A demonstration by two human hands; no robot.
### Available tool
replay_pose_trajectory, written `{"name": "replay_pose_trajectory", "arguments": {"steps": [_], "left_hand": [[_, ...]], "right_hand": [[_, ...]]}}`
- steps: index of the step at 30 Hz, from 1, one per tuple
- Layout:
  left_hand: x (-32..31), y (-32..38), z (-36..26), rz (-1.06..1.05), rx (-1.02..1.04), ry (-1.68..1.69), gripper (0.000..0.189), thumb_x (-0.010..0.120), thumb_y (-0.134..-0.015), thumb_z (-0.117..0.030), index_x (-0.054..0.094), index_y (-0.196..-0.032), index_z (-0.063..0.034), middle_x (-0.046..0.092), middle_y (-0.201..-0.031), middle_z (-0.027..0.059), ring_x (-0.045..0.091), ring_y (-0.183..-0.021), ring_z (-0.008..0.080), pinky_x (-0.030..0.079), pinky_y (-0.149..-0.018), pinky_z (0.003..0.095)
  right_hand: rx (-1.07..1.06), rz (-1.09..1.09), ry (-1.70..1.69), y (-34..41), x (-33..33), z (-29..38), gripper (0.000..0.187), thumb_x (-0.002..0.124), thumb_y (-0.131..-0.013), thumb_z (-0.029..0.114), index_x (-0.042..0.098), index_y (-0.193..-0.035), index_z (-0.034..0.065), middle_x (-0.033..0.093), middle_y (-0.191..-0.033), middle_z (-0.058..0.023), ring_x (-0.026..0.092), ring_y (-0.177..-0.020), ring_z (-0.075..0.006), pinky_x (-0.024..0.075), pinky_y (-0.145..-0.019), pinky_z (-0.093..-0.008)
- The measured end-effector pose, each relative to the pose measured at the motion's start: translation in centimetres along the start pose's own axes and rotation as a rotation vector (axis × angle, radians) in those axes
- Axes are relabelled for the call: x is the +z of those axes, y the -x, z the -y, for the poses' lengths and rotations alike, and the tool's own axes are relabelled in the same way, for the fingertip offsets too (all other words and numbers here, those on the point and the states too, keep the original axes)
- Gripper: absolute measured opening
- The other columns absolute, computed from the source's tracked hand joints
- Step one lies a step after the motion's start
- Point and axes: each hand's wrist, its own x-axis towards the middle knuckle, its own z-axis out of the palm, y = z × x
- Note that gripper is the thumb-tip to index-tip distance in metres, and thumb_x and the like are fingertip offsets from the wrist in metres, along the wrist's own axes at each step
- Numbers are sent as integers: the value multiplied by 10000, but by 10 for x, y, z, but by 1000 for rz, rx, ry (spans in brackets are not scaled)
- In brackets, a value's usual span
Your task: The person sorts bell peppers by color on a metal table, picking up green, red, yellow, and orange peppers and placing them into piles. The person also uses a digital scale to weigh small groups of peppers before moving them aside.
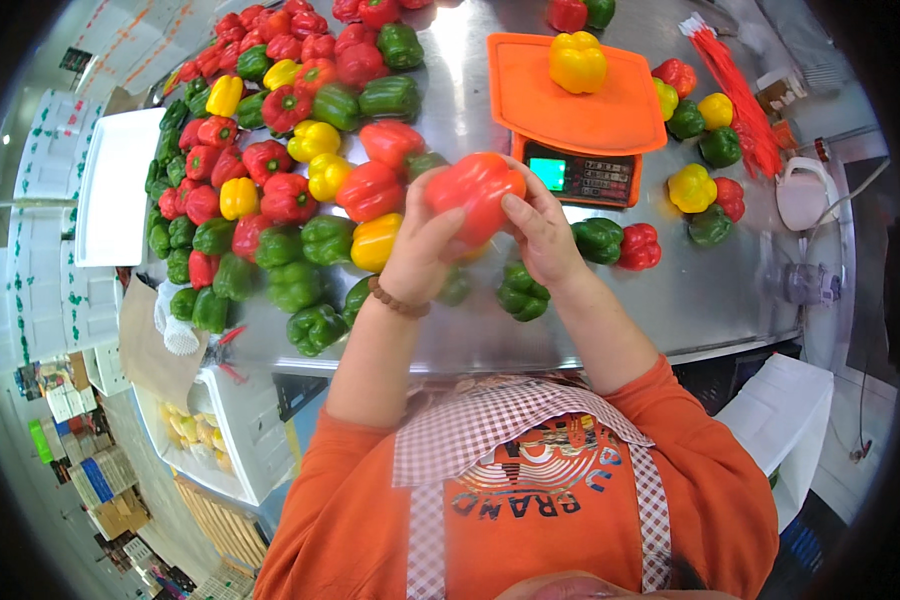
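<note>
Both my hands hold one red bell pepper [471,195] above the metal table [442,345]. My left hand [426,240], with a beaded bracelet at its wrist, grips its left side; my right hand [541,231] has its fingers on the right side. Beyond it stands a digital scale [598,178] with an orange tray [525,97], on which a yellow bell pepper [577,63] rests. Red, green and yellow peppers are heaped to the left, among them a yellow one [376,242] near my left hand. A green pepper [523,292] lies below my right hand.
On the right lie small groups of mixed peppers [692,188], a bundle of red mesh netting [727,90] and a white jug-like container [802,193]. White foam boxes stand below the table at left [247,427] and right [780,420]. A white tray [118,187] is beyond the left edge.
</note>
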Motion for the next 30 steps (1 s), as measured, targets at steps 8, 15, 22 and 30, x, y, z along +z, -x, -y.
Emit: {"name": "replay_pose_trajectory", "arguments": {"steps": [8, 15, 22, 30], "left_hand": [[-51, -8, 10, -371, 208, -300, 656, 670, -951, -123, 331, -1511, -112, 373, -1525, 127, 596, -1181, 230, 492, -963, 362], [-113, 18, 16, -574, 197, -375, 492, 657, -979, -180, 459, -1425, -113, 551, -1360, 60, 606, -1159, 205, 486, -921, 323], [-112, 46, 48, -383, 226, -745, 441, 720, -908, -91, 563, -1307, 12, 635, -1227, 118, 611, -1153, 212, 501, -986, 338], [-83, 59, 78, -41, 387, -1587, 733, 874, -675, -218, 565, -1311, -29, 609, -1285, 174, 562, -1187, 368, 450, -1026, 450]], "right_hand": [[-716, -286, 1249, -84, -81, 48, 680, 798, -834, 334, 530, -1407, 84, 555, -1386, -147, 546, -1268, -315, 456, -1056, -417], [-678, -286, 1760, -128, -119, 44, 730, 786, -815, 407, 500, -1447, 179, 467, -1477, -183, 492, -1310, -384, 424, -1096, -467], [-655, -252, 1427, -31, -108, 43, 737, 797, -806, 325, 501, -1421, 45, 538, -1399, -217, 488, -1307, -403, 404, -1094, -464], [-140, -45, 1827, 69, -110, -10, 809, 821, -734, 438, 512, -1411, 121, 570, -1371, -151, 452, -1349, -363, 247, -1161, -602]]}}
